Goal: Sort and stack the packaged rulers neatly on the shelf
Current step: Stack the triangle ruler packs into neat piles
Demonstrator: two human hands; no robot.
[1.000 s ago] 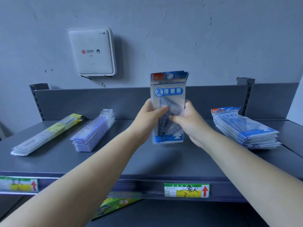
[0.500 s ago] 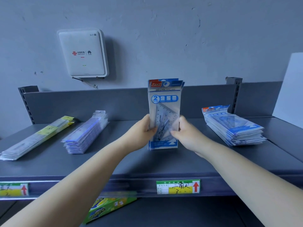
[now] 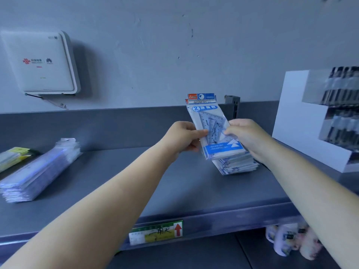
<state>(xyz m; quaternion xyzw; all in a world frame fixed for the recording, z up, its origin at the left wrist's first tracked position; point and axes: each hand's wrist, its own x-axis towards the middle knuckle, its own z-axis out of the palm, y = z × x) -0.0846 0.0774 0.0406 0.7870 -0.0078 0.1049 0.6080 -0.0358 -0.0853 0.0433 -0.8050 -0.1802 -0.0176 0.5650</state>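
Your left hand [image 3: 182, 136] and right hand [image 3: 245, 135] grip a tilted bundle of set-square packs [image 3: 211, 125] by its side edges, directly above the stack [image 3: 238, 166] at the right of the shelf [image 3: 174, 183].

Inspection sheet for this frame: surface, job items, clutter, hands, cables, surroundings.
Surface: grey metal shelf, price label on its front lip.
Job's things: held triangle-ruler packs above matching stack; straight-ruler stack; yellow-labelled packs.
Clutter: nothing seen.
Grippers: left hand and right hand both grip the held packs.
Cables: thin lead under wall router.
Surroundings: white display box, mugs below.
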